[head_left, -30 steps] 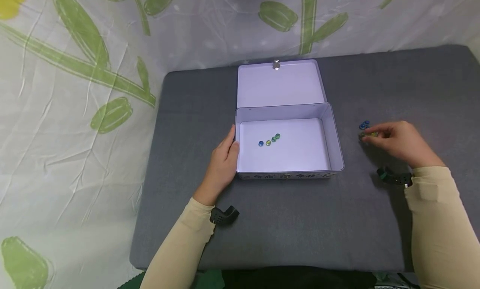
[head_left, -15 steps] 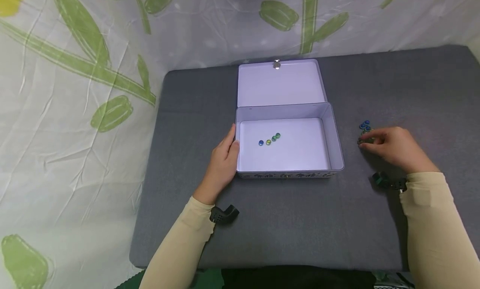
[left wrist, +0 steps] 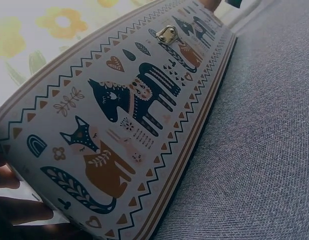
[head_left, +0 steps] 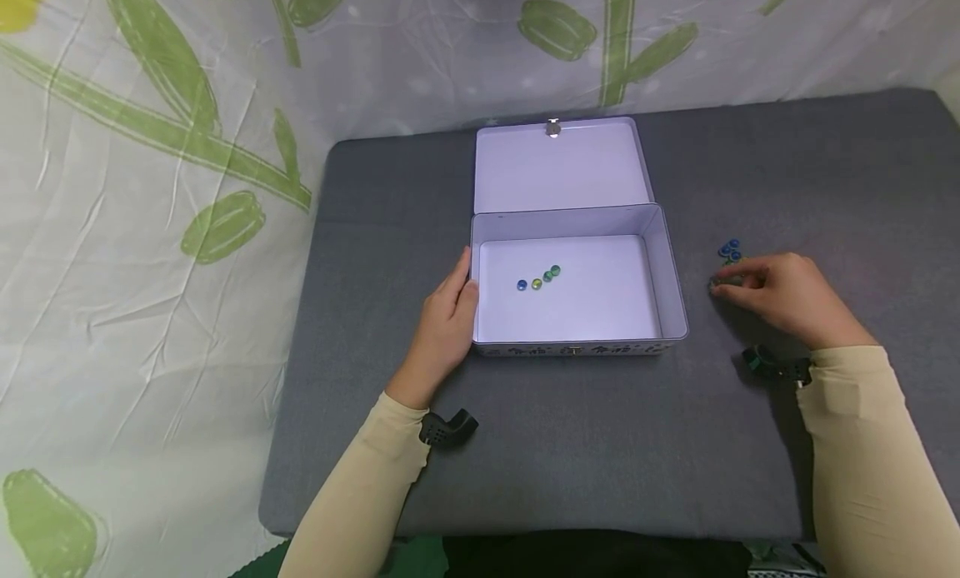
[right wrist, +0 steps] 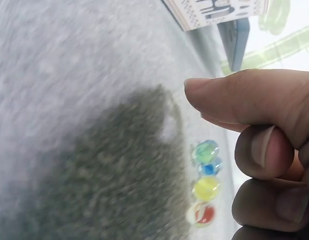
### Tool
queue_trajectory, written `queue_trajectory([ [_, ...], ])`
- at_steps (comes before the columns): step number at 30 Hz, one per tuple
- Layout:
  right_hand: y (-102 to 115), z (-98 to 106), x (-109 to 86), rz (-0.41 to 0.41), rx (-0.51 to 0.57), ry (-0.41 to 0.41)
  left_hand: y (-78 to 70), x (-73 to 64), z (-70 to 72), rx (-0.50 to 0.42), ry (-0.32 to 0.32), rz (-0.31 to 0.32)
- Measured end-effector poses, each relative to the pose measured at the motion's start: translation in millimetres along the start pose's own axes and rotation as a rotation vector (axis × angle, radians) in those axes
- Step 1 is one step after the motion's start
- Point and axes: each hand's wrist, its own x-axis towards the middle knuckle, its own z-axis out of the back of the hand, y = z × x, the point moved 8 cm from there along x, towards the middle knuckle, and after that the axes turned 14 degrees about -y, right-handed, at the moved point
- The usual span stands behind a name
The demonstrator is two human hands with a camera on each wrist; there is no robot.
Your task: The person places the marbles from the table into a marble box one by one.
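Note:
A tin box [head_left: 585,349], white inside and printed with animals outside, stands with its lid [head_left: 562,166] folded back. My left hand [head_left: 444,332] lies against its left wall, fingers extended along the outside and thumb at the rim. Several glass marbles [head_left: 547,276], blue, yellow and green, lie on the box floor. To the right of the box, my right hand [head_left: 780,295] pinches a small marble [head_left: 712,285] between thumb and index finger; it is mostly hidden. Blue marbles [head_left: 730,250] lie just beyond that hand. The right wrist view shows a yellow marble [right wrist: 206,188] and a red-and-white marble [right wrist: 201,214] by the curled fingers.
The box stands on a grey cloth-covered table [head_left: 600,445]. A whitish sheet with green plant prints [head_left: 450,62] hangs behind and to the left. A metal clasp [head_left: 552,129] sits on the lid's far edge.
My right hand has drawn slightly left and toward me, with a marble at its fingertips, uncovering more of the loose marbles. The left hand and box have stayed in place.

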Motion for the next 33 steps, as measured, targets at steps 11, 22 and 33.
queue_trajectory([
  [11,24.1,13.9,6.2,-0.019,0.011,0.001,-2.3,-0.5,1.5,0.003,-0.004,-0.006],
  [22,53.3,25.3,19.8,0.067,-0.026,-0.01,-1.8,0.3,0.8,0.01,-0.004,-0.015],
  [33,90.5,25.6,34.4,0.152,-0.008,-0.018,-2.5,0.5,-0.6,0.014,-0.001,-0.007],
])
